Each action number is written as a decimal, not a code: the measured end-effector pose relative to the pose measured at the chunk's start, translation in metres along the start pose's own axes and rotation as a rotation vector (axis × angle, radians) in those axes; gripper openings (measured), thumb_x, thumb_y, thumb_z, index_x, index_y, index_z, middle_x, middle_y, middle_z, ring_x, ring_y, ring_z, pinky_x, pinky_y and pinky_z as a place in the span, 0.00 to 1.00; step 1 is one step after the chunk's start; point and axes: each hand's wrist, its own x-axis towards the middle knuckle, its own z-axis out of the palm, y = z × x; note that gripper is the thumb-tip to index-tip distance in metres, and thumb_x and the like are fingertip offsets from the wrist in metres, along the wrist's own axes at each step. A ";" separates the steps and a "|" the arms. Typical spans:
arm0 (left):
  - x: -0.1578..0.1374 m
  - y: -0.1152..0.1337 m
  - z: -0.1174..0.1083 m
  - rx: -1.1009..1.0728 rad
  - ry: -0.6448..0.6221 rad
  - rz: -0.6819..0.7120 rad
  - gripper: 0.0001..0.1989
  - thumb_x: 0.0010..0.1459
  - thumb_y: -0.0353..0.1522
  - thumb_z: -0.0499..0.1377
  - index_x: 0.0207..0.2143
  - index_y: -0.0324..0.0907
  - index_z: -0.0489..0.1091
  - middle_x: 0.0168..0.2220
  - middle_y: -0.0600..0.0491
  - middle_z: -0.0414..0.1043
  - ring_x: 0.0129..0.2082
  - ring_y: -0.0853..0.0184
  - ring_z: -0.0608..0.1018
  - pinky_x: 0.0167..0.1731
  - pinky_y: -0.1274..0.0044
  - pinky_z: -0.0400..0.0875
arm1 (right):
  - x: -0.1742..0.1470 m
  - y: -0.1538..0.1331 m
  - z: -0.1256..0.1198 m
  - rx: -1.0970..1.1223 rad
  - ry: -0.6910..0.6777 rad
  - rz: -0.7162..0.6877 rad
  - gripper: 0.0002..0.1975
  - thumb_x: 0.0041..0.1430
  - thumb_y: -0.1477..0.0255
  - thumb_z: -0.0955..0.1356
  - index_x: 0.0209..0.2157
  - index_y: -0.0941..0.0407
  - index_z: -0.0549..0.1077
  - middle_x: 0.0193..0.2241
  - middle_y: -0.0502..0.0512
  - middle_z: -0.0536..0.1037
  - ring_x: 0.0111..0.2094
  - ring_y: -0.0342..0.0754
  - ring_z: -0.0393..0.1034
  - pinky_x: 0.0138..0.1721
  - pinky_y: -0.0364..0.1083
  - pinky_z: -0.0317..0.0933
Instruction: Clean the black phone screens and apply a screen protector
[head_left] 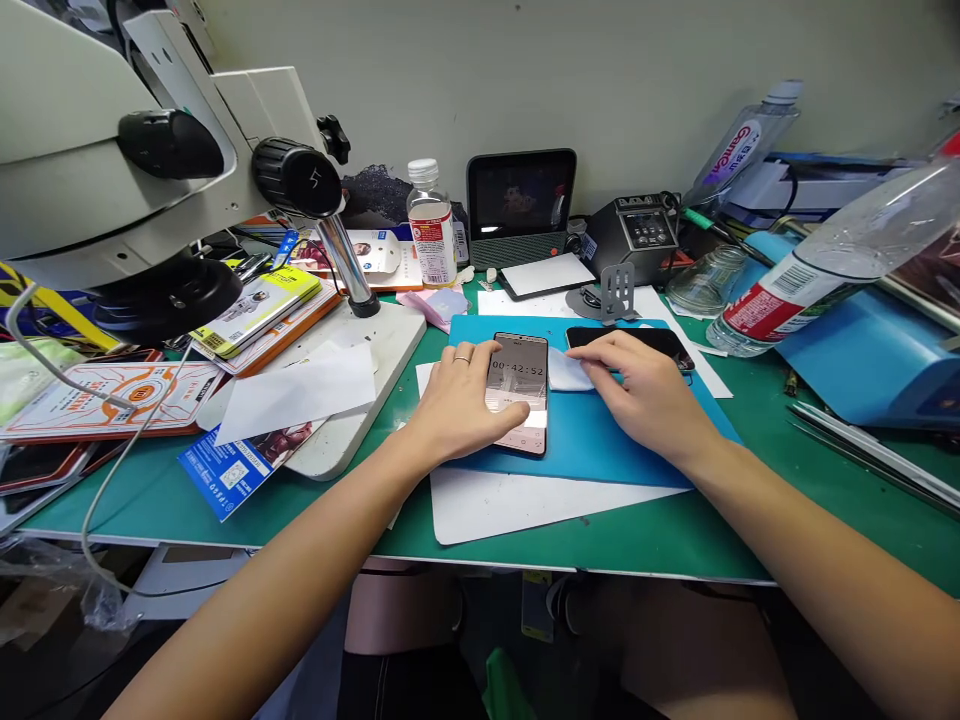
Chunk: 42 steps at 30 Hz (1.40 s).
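A lit smartphone (534, 350) showing a "00:42:52" timer lies face up on a blue mat (480, 462). My left hand (457, 400), a ring on one finger, rests along its left edge. The fingers are spread, and the thumb lies over the lower screen. To the phone's right is a small white cloth or wipe (564, 374), whose kind I cannot make out exactly. My right hand (645, 392) pinches its right edge between thumb and fingers. Just behind that hand lies a second phone (670, 345) with a dark screen, partly hidden.
A microscope (172, 230) overhangs the left side, above boxes (112, 398) and papers. At the back stand a bottle (433, 225), a smart display (521, 200) and a black control unit (637, 235). A large tilted bottle (795, 290) and metal strips (874, 450) lie to the right.
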 end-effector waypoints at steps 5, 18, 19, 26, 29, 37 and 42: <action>0.001 0.001 -0.001 -0.067 -0.010 -0.042 0.33 0.58 0.42 0.56 0.63 0.44 0.57 0.55 0.45 0.64 0.56 0.51 0.64 0.56 0.61 0.64 | -0.002 -0.004 0.000 0.061 0.089 0.031 0.12 0.69 0.70 0.63 0.45 0.52 0.79 0.42 0.57 0.78 0.45 0.54 0.74 0.47 0.55 0.69; 0.005 -0.005 -0.004 -0.190 0.051 -0.038 0.20 0.60 0.32 0.47 0.53 0.41 0.66 0.49 0.46 0.71 0.52 0.55 0.68 0.53 0.63 0.64 | 0.005 0.010 0.005 0.242 0.258 0.391 0.07 0.63 0.68 0.63 0.36 0.52 0.73 0.30 0.53 0.76 0.28 0.50 0.67 0.28 0.49 0.60; 0.005 -0.005 -0.004 -0.182 0.047 -0.033 0.20 0.60 0.32 0.46 0.53 0.41 0.66 0.49 0.46 0.71 0.52 0.54 0.67 0.53 0.63 0.64 | 0.005 0.012 0.005 0.275 0.263 0.410 0.07 0.62 0.69 0.63 0.34 0.52 0.72 0.28 0.53 0.74 0.27 0.50 0.66 0.27 0.48 0.58; 0.007 -0.004 -0.004 -0.155 0.025 -0.033 0.26 0.60 0.32 0.46 0.60 0.40 0.65 0.50 0.46 0.70 0.51 0.54 0.67 0.54 0.62 0.64 | 0.002 0.001 0.004 0.277 -0.106 0.281 0.14 0.61 0.70 0.61 0.36 0.54 0.78 0.23 0.51 0.74 0.24 0.47 0.66 0.27 0.46 0.57; 0.010 -0.004 -0.003 -0.130 0.025 -0.038 0.29 0.60 0.33 0.45 0.63 0.40 0.63 0.49 0.46 0.70 0.51 0.54 0.67 0.54 0.62 0.65 | 0.002 -0.006 0.005 0.208 -0.219 0.263 0.19 0.64 0.68 0.60 0.48 0.56 0.78 0.19 0.48 0.72 0.21 0.46 0.66 0.26 0.46 0.56; 0.016 -0.006 0.001 -0.053 -0.007 -0.030 0.29 0.62 0.34 0.45 0.65 0.45 0.63 0.47 0.46 0.66 0.50 0.54 0.67 0.55 0.60 0.65 | 0.003 -0.008 0.004 0.117 -0.269 0.223 0.24 0.65 0.66 0.59 0.56 0.56 0.76 0.21 0.50 0.75 0.20 0.46 0.66 0.26 0.46 0.57; 0.017 -0.005 0.001 -0.032 -0.005 -0.027 0.30 0.62 0.34 0.45 0.65 0.46 0.63 0.45 0.47 0.65 0.48 0.55 0.67 0.53 0.60 0.66 | 0.002 -0.009 0.005 0.127 -0.272 0.206 0.23 0.65 0.67 0.59 0.54 0.56 0.78 0.20 0.49 0.75 0.17 0.45 0.64 0.24 0.45 0.56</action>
